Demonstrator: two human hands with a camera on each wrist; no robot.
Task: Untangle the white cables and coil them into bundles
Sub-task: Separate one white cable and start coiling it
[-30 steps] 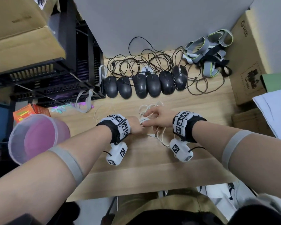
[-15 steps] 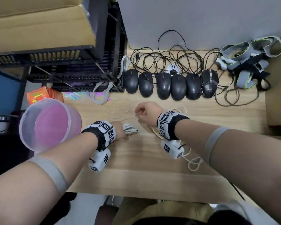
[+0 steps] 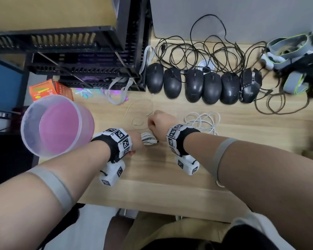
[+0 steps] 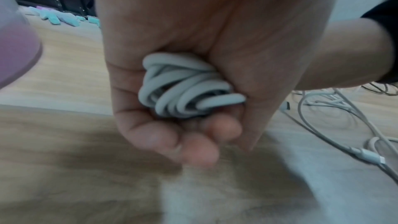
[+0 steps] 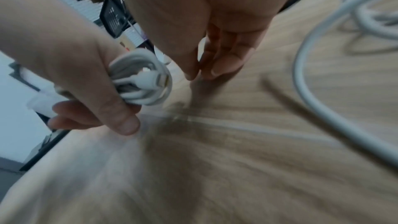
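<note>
Change since half a second ago: right hand [image 3: 158,121] has drawn nearer the left hand [image 3: 136,139]; loose white cable [image 3: 202,121], then half hidden under the right forearm, now lies exposed at 3 o'clock of the right hand.

Item 1. Coiled cable bundle [image 4: 185,88], one. Held in the left hand, fingers and thumb curled round it, just above the wooden table [image 3: 152,177]; a connector tip [image 5: 160,78] shows on its outer face.

Item 2. Loose white cable, uncoiled loops flat on the table; how many cables it holds cannot be told.

Item 3. Right hand, one. Thumb and fingertips [image 5: 224,67] together, pointing down at the table beside the bundle; whether they pinch anything cannot be told.

Item 4. Black computer mice [image 3: 193,85], six, in a row at 12 o'clock.

Item 5. Pink plastic tub [image 3: 28,136], one, at 9 o'clock.

Item 6. Thin ties [image 3: 139,112], count unclear, at 11 o'clock of the right hand.
</note>
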